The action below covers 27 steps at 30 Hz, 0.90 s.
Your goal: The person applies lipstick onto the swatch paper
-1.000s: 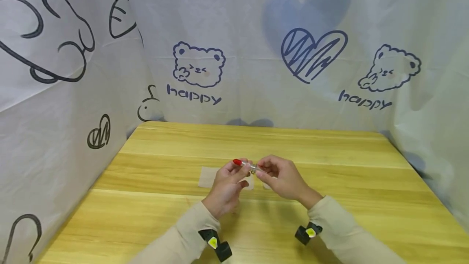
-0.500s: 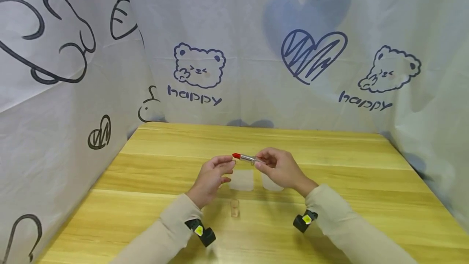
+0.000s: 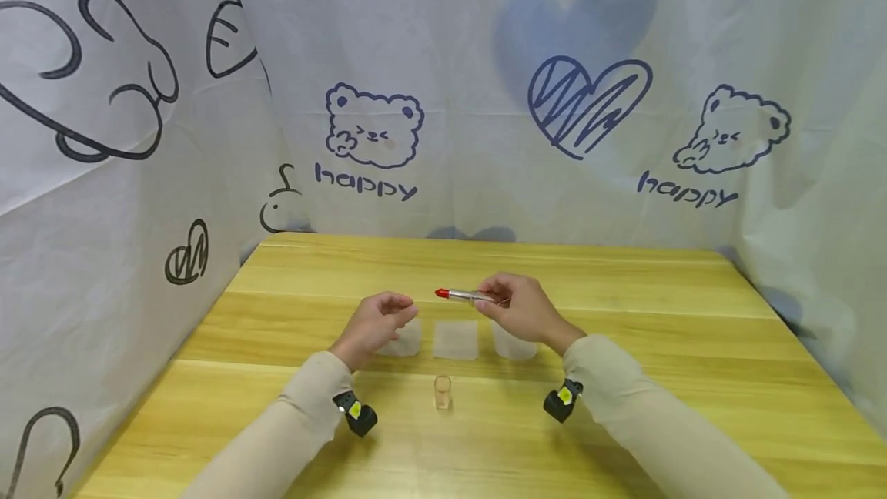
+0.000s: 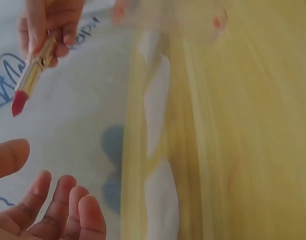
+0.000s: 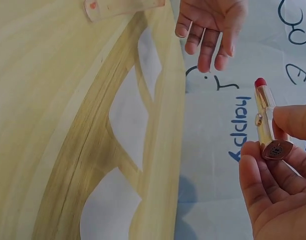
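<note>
My right hand pinches a lipstick by its metallic base, above the table. The red bullet is exposed and points left, toward my left hand. In the right wrist view the lipstick's base end shows a dark round label, with thumb and fingers around the tube. Left of it my left hand hovers with relaxed fingers, holding nothing and apart from the lipstick. On the table between the forearms stands a clear, pinkish lipstick cap, which also shows along the top of the left wrist view.
Three white paper pieces lie in a row on the wooden table: a left one partly behind my left hand, a middle one and a right one. White curtains with drawings enclose the table's back and sides.
My left hand has let go of the lipstick and moved left, away from it. The right hand keeps hold of the lipstick, shifting slightly left. The cap and paper pieces have come into fuller view.
</note>
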Motion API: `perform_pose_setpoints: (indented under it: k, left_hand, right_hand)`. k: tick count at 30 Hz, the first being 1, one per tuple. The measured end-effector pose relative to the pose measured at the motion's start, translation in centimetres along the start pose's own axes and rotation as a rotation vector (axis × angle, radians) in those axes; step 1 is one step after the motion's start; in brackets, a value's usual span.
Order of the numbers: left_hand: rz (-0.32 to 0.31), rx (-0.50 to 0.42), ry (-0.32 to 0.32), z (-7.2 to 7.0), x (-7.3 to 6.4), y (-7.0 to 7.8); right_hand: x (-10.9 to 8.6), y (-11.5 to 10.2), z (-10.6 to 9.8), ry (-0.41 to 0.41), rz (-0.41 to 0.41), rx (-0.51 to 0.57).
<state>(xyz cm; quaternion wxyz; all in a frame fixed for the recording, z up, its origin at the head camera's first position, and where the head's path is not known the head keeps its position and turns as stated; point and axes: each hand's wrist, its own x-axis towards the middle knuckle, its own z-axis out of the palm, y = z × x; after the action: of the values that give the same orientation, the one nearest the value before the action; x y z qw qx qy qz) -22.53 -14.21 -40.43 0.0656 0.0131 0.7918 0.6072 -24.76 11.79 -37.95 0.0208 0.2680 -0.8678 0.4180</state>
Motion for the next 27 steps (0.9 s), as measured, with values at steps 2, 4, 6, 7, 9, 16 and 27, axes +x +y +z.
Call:
perform_pose_setpoints:
  k: [2,4,6,7,9,16,27]
  left_hand:
    - [0.003,0.045,0.014,-0.3,0.2,-0.2]
    - [0.007,0.096,0.025,-0.7,0.4,-0.4]
    - [0.008,0.155,0.036,-0.9,0.6,-0.6]
    - [0.008,0.187,0.04,-1.1,0.6,-0.7]
    - [0.013,0.256,0.04,-1.3,0.7,-0.9]
    - [0.056,0.529,-0.012,-2.2,1.1,-1.1]
    - [0.161,0.87,-0.133,-4.2,2.0,-2.3]
  right_hand:
    - [0.3,0.1,0.2,-0.001,0.0,-0.002]
    - [0.5,0.2,0.4,0.001,0.002,-0.004]
    - [0.8,0.3,0.6,-0.002,0.008,-0.005]
    - [0.9,0.3,0.7,-0.003,0.013,-0.006]
    - [1.1,0.4,0.8,-0.01,0.024,-0.004]
    - [2.0,0.3,1.7,-0.041,0.045,0.004]
    - [2.9,0.5,3.5,-0.052,0.101,-0.026]
